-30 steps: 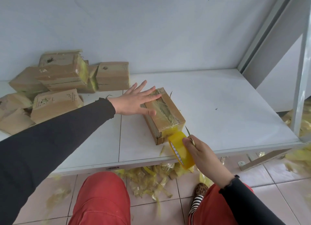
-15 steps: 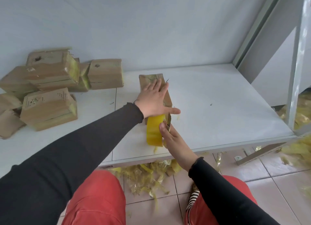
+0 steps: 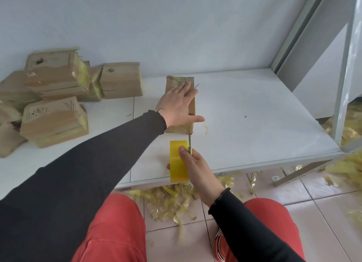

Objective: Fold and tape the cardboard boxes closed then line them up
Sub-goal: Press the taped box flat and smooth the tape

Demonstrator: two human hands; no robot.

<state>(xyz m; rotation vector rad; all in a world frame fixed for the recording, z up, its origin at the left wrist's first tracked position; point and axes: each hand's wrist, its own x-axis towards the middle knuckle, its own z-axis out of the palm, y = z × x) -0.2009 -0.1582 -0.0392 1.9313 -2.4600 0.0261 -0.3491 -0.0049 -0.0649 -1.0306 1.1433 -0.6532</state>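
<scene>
My left hand [image 3: 177,107] is pressing flat, fingers straight, on the worn brown cardboard box [image 3: 191,109] lying mid-table [image 3: 254,114]. My right hand [image 3: 193,163] is gripping the glossy yellow tape roll [image 3: 177,161], just nearer me.

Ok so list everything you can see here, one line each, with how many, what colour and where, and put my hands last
box being taped: one, brown, table centre, under the left hand
finished boxes: about eight, exact count unclear, brown with yellow tape, heaped at table's left
tape roll: one, yellow, near the table's front edge
table: one, white
tape scraps: many, yellow, on the floor tiles
metal frame: one, grey, right
left hand: flat on the box
right hand: grips the tape roll
</scene>
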